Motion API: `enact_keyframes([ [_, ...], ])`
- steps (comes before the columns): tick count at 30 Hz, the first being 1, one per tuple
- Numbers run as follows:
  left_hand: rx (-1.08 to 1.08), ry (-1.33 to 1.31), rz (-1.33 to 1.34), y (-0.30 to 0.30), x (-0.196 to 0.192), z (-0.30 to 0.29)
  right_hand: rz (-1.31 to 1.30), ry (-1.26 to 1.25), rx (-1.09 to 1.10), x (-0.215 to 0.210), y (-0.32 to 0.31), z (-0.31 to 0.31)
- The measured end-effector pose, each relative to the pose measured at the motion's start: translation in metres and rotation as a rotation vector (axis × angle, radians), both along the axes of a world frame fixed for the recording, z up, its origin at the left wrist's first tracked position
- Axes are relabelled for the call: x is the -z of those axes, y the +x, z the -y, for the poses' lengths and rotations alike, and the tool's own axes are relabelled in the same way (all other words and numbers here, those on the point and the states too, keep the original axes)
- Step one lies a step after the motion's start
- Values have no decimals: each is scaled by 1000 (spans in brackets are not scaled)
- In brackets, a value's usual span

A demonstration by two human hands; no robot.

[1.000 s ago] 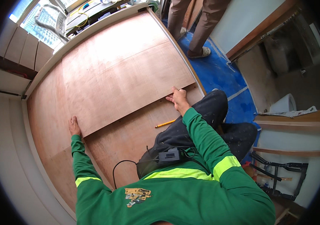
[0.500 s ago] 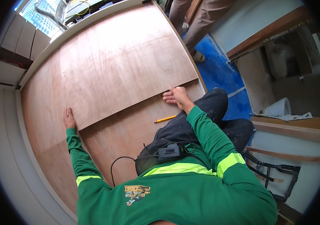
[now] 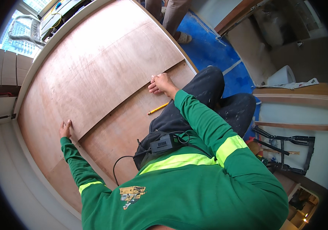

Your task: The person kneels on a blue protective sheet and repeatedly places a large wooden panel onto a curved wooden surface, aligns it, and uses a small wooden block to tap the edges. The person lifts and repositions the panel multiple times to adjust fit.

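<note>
A large sheet of pale brown plywood (image 3: 110, 65) lies over another plywood panel (image 3: 110, 145), and its near edge casts a dark shadow. My left hand (image 3: 65, 129) rests with spread fingers by the sheet's near left corner. At the near edge, toward the right end, my right hand (image 3: 162, 84) is turned on its side, its fingers loosely bent and slightly apart. Those fingers show in front of the edge rather than wrapped round it; whether they press on it I cannot tell. A yellow pencil (image 3: 158, 108) lies on the lower panel beside my leg.
A white frame (image 3: 25, 90) borders the panels on the left. Another person's legs (image 3: 174, 17) stand at the far right, beside blue floor covering (image 3: 200, 38). A black device (image 3: 162, 143) with a cable sits at my waist. Black metal brackets (image 3: 286, 142) are at the right.
The view has shifted, so the panels and pencil appear further left. My right hand stays near the edge, its fingers more bent than before. My left hand remains near the corner, fingers more spread.
</note>
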State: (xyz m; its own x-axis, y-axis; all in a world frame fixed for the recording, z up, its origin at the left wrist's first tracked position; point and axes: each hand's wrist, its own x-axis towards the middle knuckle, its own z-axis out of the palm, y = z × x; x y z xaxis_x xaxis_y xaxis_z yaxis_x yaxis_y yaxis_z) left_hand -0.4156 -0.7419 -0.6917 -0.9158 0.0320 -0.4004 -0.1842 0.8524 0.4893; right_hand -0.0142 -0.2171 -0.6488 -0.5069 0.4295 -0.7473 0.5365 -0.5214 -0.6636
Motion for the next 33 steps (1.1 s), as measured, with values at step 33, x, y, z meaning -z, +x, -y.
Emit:
enact_keyframes([
  [33,120,-323,-138,20,0,21,70,63,45,0,-17,9],
])
